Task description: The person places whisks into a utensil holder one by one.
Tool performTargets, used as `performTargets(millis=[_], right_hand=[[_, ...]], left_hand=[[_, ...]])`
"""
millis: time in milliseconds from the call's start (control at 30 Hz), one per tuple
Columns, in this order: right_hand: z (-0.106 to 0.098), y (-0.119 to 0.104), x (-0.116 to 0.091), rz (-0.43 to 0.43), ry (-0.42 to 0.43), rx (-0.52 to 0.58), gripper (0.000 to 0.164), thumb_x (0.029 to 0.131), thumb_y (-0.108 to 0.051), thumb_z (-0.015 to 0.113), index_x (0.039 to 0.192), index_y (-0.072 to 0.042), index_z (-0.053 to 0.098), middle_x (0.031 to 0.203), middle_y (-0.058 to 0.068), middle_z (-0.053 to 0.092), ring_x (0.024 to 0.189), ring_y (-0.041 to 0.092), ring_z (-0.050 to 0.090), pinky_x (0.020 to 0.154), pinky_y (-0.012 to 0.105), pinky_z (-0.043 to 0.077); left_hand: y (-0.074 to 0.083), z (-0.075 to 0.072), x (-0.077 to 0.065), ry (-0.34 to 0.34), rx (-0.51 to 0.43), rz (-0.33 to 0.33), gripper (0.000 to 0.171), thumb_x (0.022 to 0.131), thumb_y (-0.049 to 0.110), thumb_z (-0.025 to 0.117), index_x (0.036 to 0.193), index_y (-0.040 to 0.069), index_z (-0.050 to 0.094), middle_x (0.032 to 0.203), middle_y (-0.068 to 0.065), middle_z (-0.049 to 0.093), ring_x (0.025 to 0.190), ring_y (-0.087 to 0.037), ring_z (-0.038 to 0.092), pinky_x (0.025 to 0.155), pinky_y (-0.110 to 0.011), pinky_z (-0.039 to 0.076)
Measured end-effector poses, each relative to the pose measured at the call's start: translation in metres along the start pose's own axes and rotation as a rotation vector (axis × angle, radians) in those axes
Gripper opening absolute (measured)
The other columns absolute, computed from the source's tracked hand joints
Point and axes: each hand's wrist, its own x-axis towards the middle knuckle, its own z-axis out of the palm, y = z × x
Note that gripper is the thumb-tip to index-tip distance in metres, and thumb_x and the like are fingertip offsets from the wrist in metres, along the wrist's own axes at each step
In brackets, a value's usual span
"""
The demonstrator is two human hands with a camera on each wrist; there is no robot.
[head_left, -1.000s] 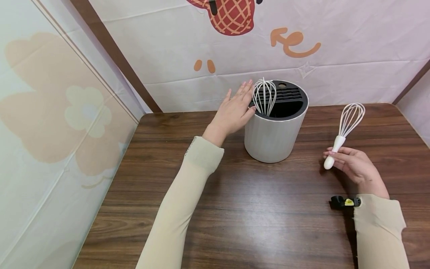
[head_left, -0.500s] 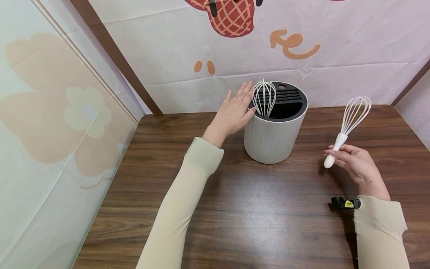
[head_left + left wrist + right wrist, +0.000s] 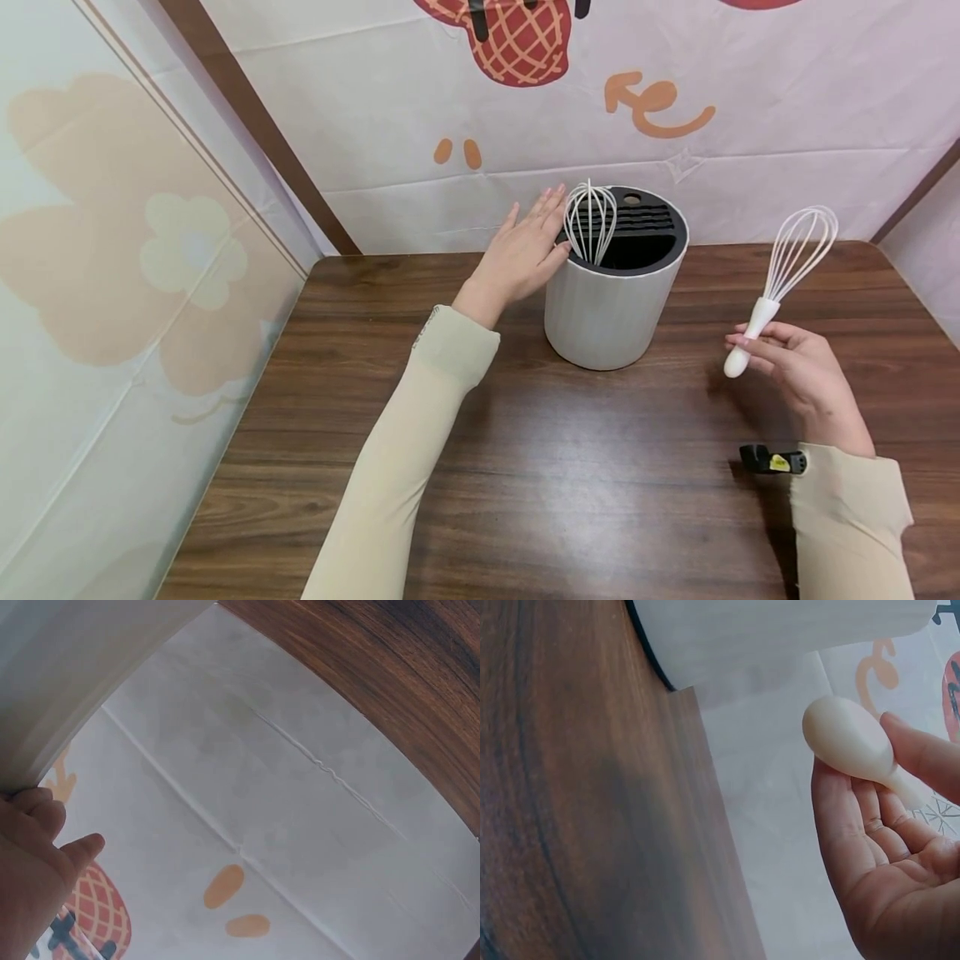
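A white whisk (image 3: 762, 312) is pinched by its handle between the thumb and fingers of my right hand (image 3: 806, 375), its wire head pointing up and away. In the right wrist view the rounded handle end (image 3: 847, 739) rests against the fingers. My left hand (image 3: 517, 254) lies with straight fingers against the left side of a light grey utensil holder (image 3: 607, 321) with a black slotted top. A second white whisk (image 3: 591, 221) stands in that holder, wires up, its handle hidden inside. In the left wrist view the left fingers (image 3: 45, 810) meet the holder's wall.
The holder stands on a dark wooden table (image 3: 585, 492) near its back edge. Behind it hangs a pale printed cloth (image 3: 375, 108), with another flowered cloth (image 3: 112, 292) along the left. A black strap piece (image 3: 772, 460) juts from the right cuff.
The right hand's whisk has risen and swung slightly, its wire head moving up and to the right. My left hand stays in place at the holder.
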Motion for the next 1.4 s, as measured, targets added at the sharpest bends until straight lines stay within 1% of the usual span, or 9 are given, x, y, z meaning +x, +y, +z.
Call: performTargets(millis=[233,500,733,900,967,1133,1333,1400], right_hand=[[0.011,-0.006,-0.001,-0.009,0.001,-0.003,0.024,0.089,0.015,0.050,0.095,0.001,0.069,0.091,0.009,0.072,0.086,0.015,0.070,0.069,0.025,0.055],[0.019,-0.012,-0.004,-0.053,0.005,-0.094,0.024,0.088,0.014,0.053,0.096,-0.003,0.068,0.090,0.006,0.072,0.084,0.013,0.070,0.068,0.022,0.054],[0.025,-0.016,-0.003,-0.063,0.017,-0.153,0.023,0.088,0.012,0.055,0.096,-0.004,0.069,0.090,0.004,0.072,0.084,0.011,0.069,0.067,0.020,0.054],[0.034,-0.022,0.000,-0.054,0.031,-0.133,0.020,0.088,0.011,0.057,0.096,-0.002,0.069,0.092,0.005,0.071,0.086,0.013,0.069,0.071,0.022,0.054],[0.037,-0.026,0.002,-0.054,0.030,-0.103,0.019,0.088,0.011,0.056,0.096,0.000,0.069,0.093,0.006,0.071,0.087,0.015,0.069,0.072,0.023,0.054],[0.046,-0.036,0.008,-0.091,0.023,-0.082,0.018,0.086,0.014,0.056,0.094,0.002,0.068,0.092,0.009,0.071,0.087,0.016,0.070,0.073,0.025,0.055],[0.055,-0.045,0.012,-0.113,0.049,-0.172,0.015,0.086,0.009,0.061,0.093,-0.001,0.070,0.090,0.006,0.071,0.086,0.013,0.069,0.068,0.023,0.054],[0.058,-0.047,0.013,-0.118,0.045,-0.172,0.015,0.086,0.009,0.061,0.093,-0.001,0.069,0.089,0.006,0.071,0.086,0.013,0.069,0.068,0.023,0.054]], left_hand=[[-0.003,-0.001,0.001,0.008,-0.008,0.011,0.060,0.100,0.033,0.030,0.153,0.011,0.010,0.158,-0.001,0.005,0.143,-0.011,-0.001,0.115,-0.038,-0.003],[-0.001,-0.001,0.003,0.000,-0.002,0.015,0.061,0.100,0.034,0.029,0.153,0.011,0.009,0.158,-0.001,0.004,0.143,-0.011,-0.001,0.114,-0.039,-0.002],[-0.001,-0.002,0.004,0.001,0.003,0.019,0.061,0.100,0.033,0.030,0.153,0.010,0.009,0.158,-0.002,0.005,0.143,-0.012,-0.002,0.114,-0.039,-0.003],[-0.002,-0.001,0.003,0.003,0.007,0.019,0.061,0.100,0.033,0.031,0.153,0.009,0.010,0.158,-0.002,0.007,0.143,-0.013,0.000,0.114,-0.039,-0.002],[-0.002,-0.001,0.003,-0.003,0.010,0.016,0.061,0.100,0.033,0.030,0.153,0.009,0.010,0.158,-0.002,0.006,0.143,-0.013,-0.001,0.114,-0.039,-0.003],[-0.002,-0.001,0.003,-0.016,0.008,0.013,0.061,0.100,0.034,0.027,0.153,0.010,0.009,0.158,0.000,0.002,0.143,-0.011,-0.003,0.114,-0.039,-0.004],[-0.002,-0.001,0.002,-0.009,0.007,0.012,0.061,0.100,0.034,0.028,0.153,0.010,0.009,0.158,-0.001,0.002,0.143,-0.011,-0.003,0.114,-0.039,-0.003],[-0.002,-0.001,0.002,-0.006,0.008,0.012,0.061,0.100,0.034,0.029,0.153,0.010,0.009,0.158,-0.001,0.003,0.143,-0.012,-0.002,0.114,-0.039,-0.004]])
